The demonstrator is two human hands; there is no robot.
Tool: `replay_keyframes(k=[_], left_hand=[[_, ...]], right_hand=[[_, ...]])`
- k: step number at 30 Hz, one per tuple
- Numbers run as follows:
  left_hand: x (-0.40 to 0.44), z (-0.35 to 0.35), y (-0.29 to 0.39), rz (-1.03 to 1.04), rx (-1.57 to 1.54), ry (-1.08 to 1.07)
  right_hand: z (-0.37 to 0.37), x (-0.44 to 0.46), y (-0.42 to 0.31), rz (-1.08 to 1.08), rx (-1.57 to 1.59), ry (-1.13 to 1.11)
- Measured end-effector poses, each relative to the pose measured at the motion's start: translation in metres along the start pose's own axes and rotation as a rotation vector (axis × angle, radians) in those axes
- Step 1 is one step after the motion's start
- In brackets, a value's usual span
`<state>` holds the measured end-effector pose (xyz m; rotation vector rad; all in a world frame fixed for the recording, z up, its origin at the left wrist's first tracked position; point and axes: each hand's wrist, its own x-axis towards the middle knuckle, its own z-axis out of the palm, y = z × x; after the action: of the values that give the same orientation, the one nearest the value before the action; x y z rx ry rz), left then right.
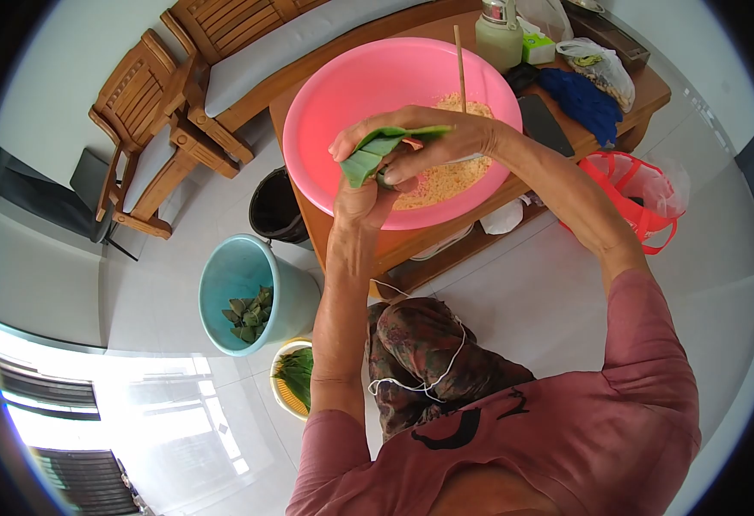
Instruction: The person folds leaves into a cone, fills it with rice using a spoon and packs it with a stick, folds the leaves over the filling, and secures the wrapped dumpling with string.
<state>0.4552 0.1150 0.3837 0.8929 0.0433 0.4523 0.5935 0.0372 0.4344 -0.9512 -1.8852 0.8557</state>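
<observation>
A green leaf (375, 155), folded over into a small packet, is held up above the near side of a pink basin (329, 95). My left hand (361, 199) grips it from below, fingers closed. From the right, my right hand (446, 136) curls over the same leaf with its fingers bent against it. What lies inside the fold is hidden. Under my hands, a pale orange grain mixture (446, 181) that looks like rice lies in the basin. A thin wooden stick (460, 69) stands up out of the mixture.
Leaf-wrapped dumplings (250, 316) lie in a light blue bucket (299, 297). Beside it, a yellow basket (282, 397) holds long green leaves (295, 374). A black bin (275, 206), wooden table (308, 202) and red bag (643, 219) are around me. White string (433, 387) crosses my knees.
</observation>
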Motion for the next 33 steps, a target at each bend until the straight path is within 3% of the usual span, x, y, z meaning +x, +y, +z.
replay_keyframes(k=[4, 10, 12, 19, 22, 25, 31, 33], left_hand=[[0.01, 0.002, -0.001, -0.036, -0.001, 0.067], [0.021, 0.001, 0.006, -0.149, -0.059, -0.066], [0.018, 0.005, 0.009, -0.079, -0.018, -0.135], [0.01, 0.006, 0.015, 0.023, -0.067, -0.33], [0.007, 0.01, 0.016, -0.026, -0.19, -0.089], [0.012, 0.001, 0.015, 0.027, 0.0, 0.069], [0.006, 0.001, 0.021, -0.175, 0.033, 0.062], [0.004, 0.01, 0.021, -0.135, 0.068, 0.105]], right_hand=[[-0.001, 0.002, 0.011, -0.089, -0.016, 0.064], [-0.008, -0.005, 0.04, 0.039, 0.082, 0.237], [-0.011, -0.004, 0.045, 0.021, 0.063, 0.258], [-0.014, -0.004, 0.011, 0.019, 0.054, 0.078], [-0.019, 0.001, 0.025, -0.136, -0.18, 0.017], [-0.019, 0.004, 0.034, -0.199, -0.489, 0.036], [-0.016, 0.001, 0.024, -0.216, -0.629, 0.085], [-0.015, -0.004, 0.023, -0.205, -0.69, 0.138]])
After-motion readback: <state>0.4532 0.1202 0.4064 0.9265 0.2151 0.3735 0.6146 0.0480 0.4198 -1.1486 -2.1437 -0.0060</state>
